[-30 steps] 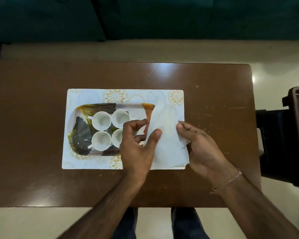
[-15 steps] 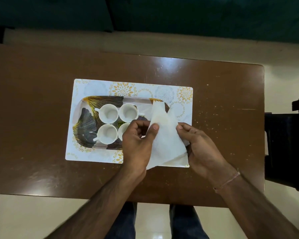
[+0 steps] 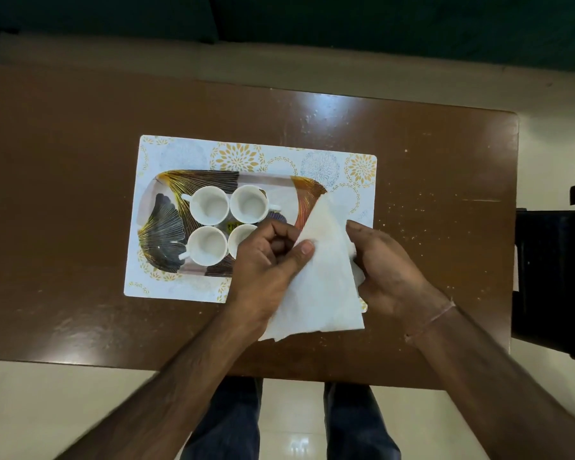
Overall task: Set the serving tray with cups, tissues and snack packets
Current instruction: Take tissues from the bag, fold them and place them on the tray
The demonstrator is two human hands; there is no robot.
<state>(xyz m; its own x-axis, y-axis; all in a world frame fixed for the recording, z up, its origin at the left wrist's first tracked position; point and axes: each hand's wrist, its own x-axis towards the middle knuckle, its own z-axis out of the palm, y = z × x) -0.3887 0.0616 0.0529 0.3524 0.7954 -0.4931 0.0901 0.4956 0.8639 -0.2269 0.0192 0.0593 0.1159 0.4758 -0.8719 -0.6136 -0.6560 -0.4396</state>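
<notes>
A patterned serving tray (image 3: 166,224) with gold and dark leaf prints lies on a white floral placemat (image 3: 186,154). Several white cups (image 3: 209,210) stand in a block on the tray's left half. A white tissue (image 3: 322,273), folded into a triangle, is held over the tray's right end. My left hand (image 3: 266,260) pinches its left edge between thumb and fingers. My right hand (image 3: 389,263) grips its right edge. The tissue hides the tray's right part. No snack packets are in view.
The placemat sits on a brown wooden table (image 3: 63,194) speckled with crumbs at the right. A dark object (image 3: 551,270) stands beside the table's right edge. A dark green sofa (image 3: 346,24) runs along the far side. My legs show below the near edge.
The tissue has gone from a broad flat sheet to a narrower triangle, its tip raised toward the tray's far right corner. Both hands keep their grip. The view shifted down and right.
</notes>
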